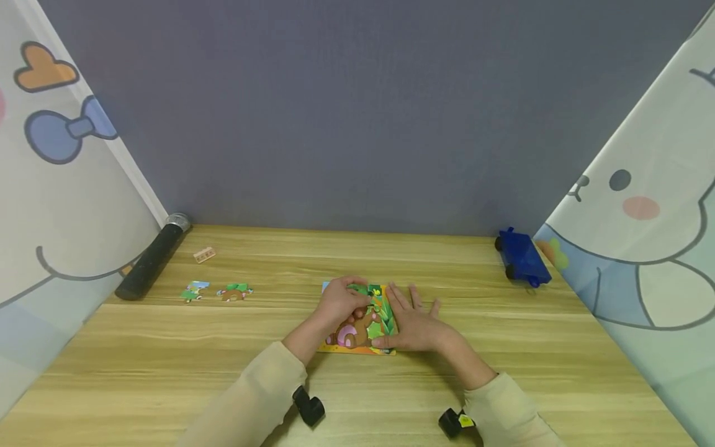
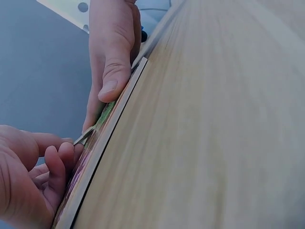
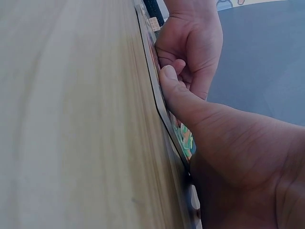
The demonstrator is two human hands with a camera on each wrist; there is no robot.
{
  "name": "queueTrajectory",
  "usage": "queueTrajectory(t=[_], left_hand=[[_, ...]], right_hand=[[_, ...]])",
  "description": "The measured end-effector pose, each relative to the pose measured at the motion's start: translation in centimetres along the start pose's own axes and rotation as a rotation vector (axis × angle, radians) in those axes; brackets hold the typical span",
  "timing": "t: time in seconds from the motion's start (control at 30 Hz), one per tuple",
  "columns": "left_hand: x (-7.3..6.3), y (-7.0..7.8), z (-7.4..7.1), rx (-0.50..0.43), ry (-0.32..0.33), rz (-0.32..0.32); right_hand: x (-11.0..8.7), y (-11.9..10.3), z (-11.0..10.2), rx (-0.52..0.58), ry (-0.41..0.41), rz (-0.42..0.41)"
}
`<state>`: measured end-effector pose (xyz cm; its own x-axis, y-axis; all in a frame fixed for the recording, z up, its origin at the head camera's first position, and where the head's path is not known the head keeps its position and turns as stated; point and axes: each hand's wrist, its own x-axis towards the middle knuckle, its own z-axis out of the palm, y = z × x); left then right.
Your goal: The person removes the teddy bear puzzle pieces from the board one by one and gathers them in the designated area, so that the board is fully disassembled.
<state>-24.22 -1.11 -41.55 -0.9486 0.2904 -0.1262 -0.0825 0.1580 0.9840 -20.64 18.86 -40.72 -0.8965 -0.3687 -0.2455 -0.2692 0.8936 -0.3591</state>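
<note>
A puzzle board point(image 1: 357, 351) with a brown bear and green leaves lies flat on the wooden table. Over its upper left part, my left hand point(image 1: 341, 301) pinches a thin puzzle piece point(image 2: 85, 135) between thumb and finger. That piece is tilted, one edge right at the board's surface, and mostly hidden by the fingers in the head view. My right hand point(image 1: 416, 326) rests across the board's right edge, fingers spread and straight, with its thumb point(image 3: 170, 74) on the bear picture.
Two loose puzzle pieces, one with blue sky point(image 1: 195, 290) and one brown and green point(image 1: 234, 292), lie to the left. Behind them are a small pinkish block point(image 1: 204, 254) and a black microphone point(image 1: 151, 261). A blue toy cart point(image 1: 523, 257) stands at the back right, before a grey panel point(image 1: 346, 124).
</note>
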Motion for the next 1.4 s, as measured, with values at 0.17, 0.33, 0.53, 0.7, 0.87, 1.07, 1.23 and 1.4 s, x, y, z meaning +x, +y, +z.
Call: queueTrajectory(t=[0.17,0.33,0.53,0.7,0.87,1.07,1.23,1.4], left_hand=[[0.2,0.0,0.0,0.016,-0.011,0.009],[0.2,-0.1,-0.4,-0.028,-0.021,-0.007],[0.4,-0.4,-1.5,-0.08,-0.094,-0.021],[0.3,-0.5,-2.2,-0.081,-0.13,-0.028],[0.0,-0.5,-3.2,-0.072,-0.138,-0.037],[-0.5,-0.9,-4.9,-0.062,-0.135,-0.018],[-1.1,-1.3,-6.5,-0.07,-0.125,-0.023],[-2.0,-1.3,-8.1,-0.057,-0.125,-0.023]], right_hand=[[0.1,0.1,0.1,-0.005,0.003,0.002],[0.0,0.1,0.1,-0.003,0.004,0.001],[0.0,0.1,0.1,0.004,-0.005,-0.001],[-0.1,0.1,0.2,0.018,0.004,-0.009],[-0.1,0.1,0.3,0.02,0.003,-0.016],[0.1,0.0,0.2,0.015,-0.004,-0.004],[0.1,0.0,0.1,0.01,0.0,-0.001],[0.0,0.0,0.0,0.001,0.005,-0.006]])
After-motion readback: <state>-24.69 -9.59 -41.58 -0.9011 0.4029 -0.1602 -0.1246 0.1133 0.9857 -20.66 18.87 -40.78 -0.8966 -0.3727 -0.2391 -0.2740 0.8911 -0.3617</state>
